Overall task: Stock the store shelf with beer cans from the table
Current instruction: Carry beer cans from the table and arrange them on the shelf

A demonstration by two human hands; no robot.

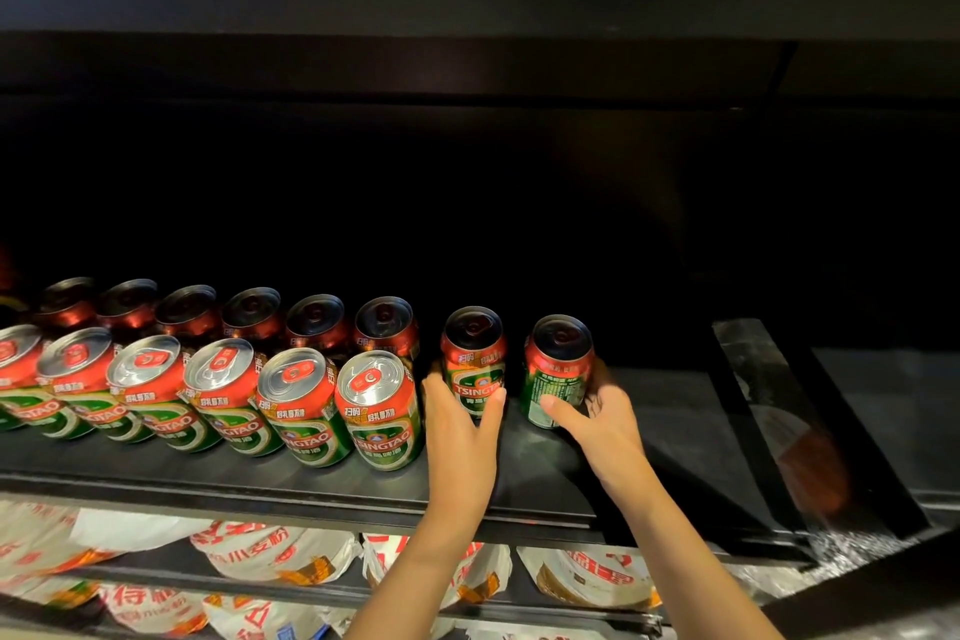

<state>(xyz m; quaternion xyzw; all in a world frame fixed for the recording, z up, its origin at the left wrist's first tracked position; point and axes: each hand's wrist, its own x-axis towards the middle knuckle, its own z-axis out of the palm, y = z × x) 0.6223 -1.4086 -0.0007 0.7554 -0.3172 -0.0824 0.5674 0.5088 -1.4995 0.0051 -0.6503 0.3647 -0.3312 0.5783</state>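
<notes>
My left hand (457,418) is wrapped around a beer can (472,359) standing upright on the dark shelf (649,431), thumb on its right side and fingers curled round the left. My right hand (597,411) grips a second can (558,369) just to the right of it, thumb pressed across the green label, the other fingers hidden behind the can. Both cans stand in line with the back row (249,312), which runs off to the left in shadow. In front of that row stands a brighter front row (218,390), its nearest can (379,411) just beside my left wrist. The two cans I hold stand apart from each other, with bare shelf to their right. Below the shelf edge lie white bags (280,556) with red print.
</notes>
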